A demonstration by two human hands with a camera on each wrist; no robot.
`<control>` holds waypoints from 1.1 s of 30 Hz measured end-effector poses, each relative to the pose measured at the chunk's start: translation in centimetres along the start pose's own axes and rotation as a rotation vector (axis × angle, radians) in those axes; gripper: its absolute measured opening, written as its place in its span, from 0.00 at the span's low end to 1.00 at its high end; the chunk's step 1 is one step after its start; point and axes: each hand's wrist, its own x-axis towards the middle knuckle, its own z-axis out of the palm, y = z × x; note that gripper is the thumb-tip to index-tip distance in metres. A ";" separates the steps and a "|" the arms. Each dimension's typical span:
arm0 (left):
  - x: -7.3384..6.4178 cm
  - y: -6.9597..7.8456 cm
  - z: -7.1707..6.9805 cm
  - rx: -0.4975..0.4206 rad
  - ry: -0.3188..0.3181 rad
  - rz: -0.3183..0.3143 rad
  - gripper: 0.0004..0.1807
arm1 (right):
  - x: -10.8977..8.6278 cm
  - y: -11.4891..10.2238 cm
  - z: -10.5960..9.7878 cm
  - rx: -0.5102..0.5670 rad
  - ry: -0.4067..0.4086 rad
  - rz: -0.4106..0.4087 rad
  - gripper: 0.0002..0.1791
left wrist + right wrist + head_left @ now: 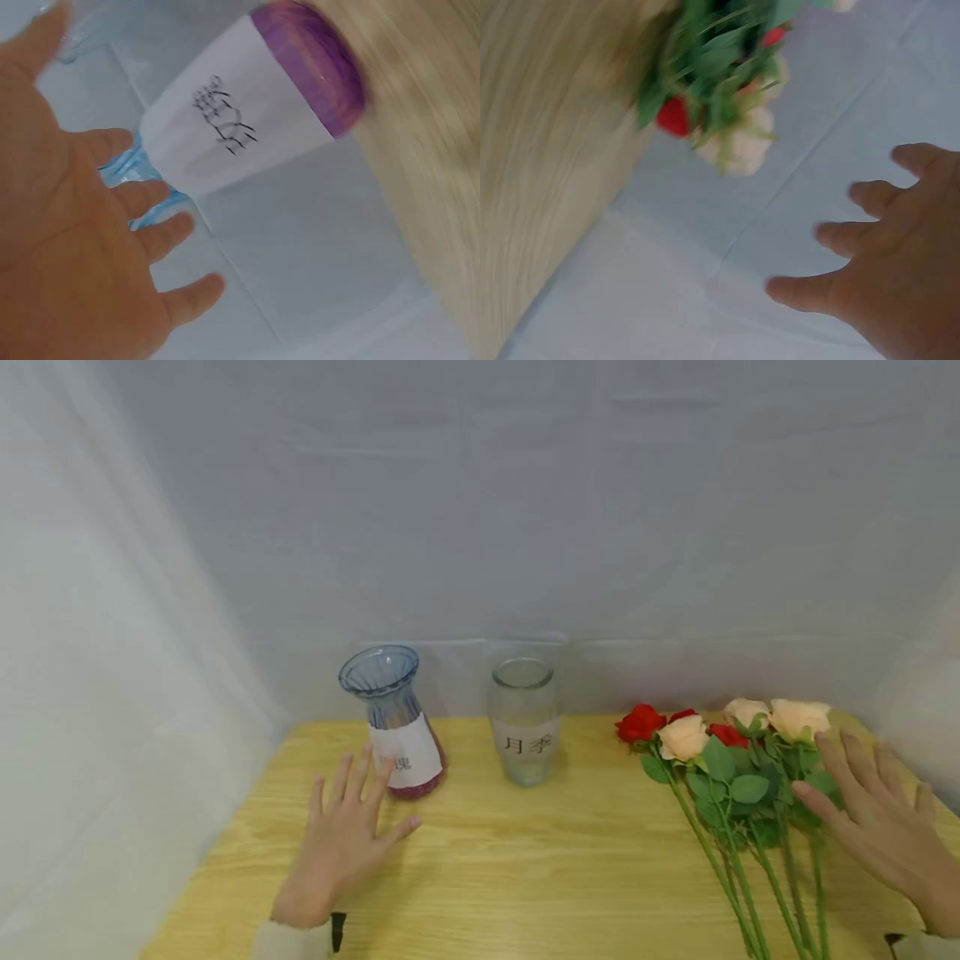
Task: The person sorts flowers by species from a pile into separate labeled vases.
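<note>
My left hand (341, 839), fingers spread and holding nothing, hovers in front of a flared blue-and-purple glass vase (382, 672) with a white paper label. In the left wrist view the labelled vase (225, 112) lies beyond the fingertips. My right hand (881, 818) is also spread and holds nothing; it overlaps the right edge of a bunch of roses. Red roses (641, 724) and pale peach roses (684, 738) lie together on long green stems. In the right wrist view the blurred blooms (735, 146) are apart from the fingers.
A clear glass vase (525, 727) with a white label bearing dark characters stands upright between the blue vase and the roses. The yellow wood-grain table (480, 877) ends at a pale cloth backdrop (525, 527), with cloth at both sides too.
</note>
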 end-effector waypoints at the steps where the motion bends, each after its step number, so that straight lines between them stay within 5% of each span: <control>1: 0.1 0.1 -0.2 -0.002 0.032 0.036 0.44 | 0.2 -0.2 -0.1 0.029 -0.004 -0.004 0.49; 5: 1.0 1.1 -0.2 -0.051 0.188 0.189 0.38 | 1.1 -1.2 -0.8 0.085 0.097 -0.024 0.42; 9: 2.0 2.2 0.3 -0.130 0.261 0.205 0.31 | 1.6 -1.7 -0.9 0.130 0.221 -0.006 0.29; 12: 2.8 2.9 1.0 -0.183 0.277 0.201 0.27 | 1.6 -1.6 -0.8 0.175 0.226 0.022 0.23; 16: 3.6 3.8 1.8 -0.281 0.232 0.162 0.28 | 1.4 -1.2 -0.8 0.256 0.147 0.076 0.19; 24: 4.6 5.2 2.8 -0.622 0.003 -0.009 0.34 | 1.4 -0.5 -0.6 0.253 0.097 0.127 0.17; 33: 6.1 5.7 4.4 -0.752 0.022 -0.047 0.34 | 1.8 0.1 -0.4 0.244 0.047 0.172 0.18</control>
